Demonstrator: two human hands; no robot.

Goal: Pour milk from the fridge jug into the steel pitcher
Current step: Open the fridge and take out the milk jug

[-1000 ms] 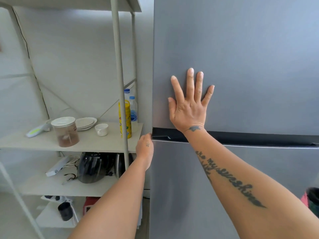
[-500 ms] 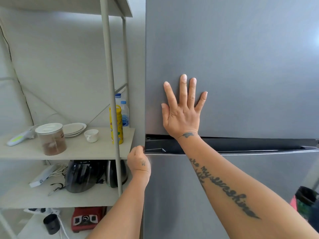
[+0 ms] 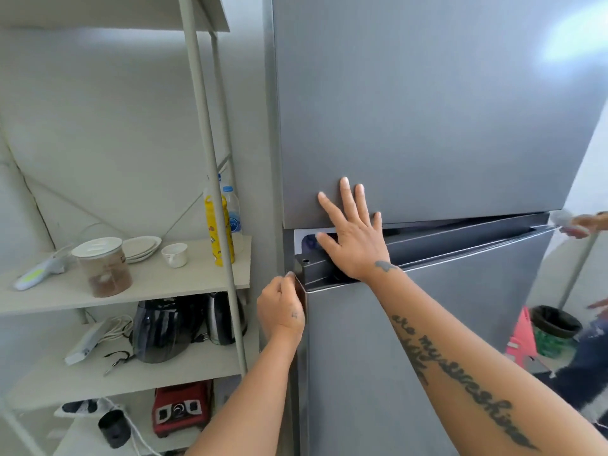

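A tall grey fridge fills the right of the head view, with an upper door point(image 3: 427, 110) and a lower door point(image 3: 444, 340). My left hand point(image 3: 283, 311) grips the left edge of the lower door, which stands slightly ajar, showing a dark gap at its top. My right hand point(image 3: 353, 238) lies flat with fingers spread across the bottom of the upper door and the gap. No milk jug or steel pitcher is in sight.
A pale shelf rack point(image 3: 148, 284) stands left of the fridge with a lidded jar point(image 3: 102, 266), plates, a cup, a yellow bottle point(image 3: 215, 232) and kettles below. At far right are another person's hand point(image 3: 589, 222), a bin point(image 3: 552, 327) and a pole.
The lower fridge door has swung out from the cabinet, pulled by my left hand. My right hand has slid lower on the upper door. The view shifted left.
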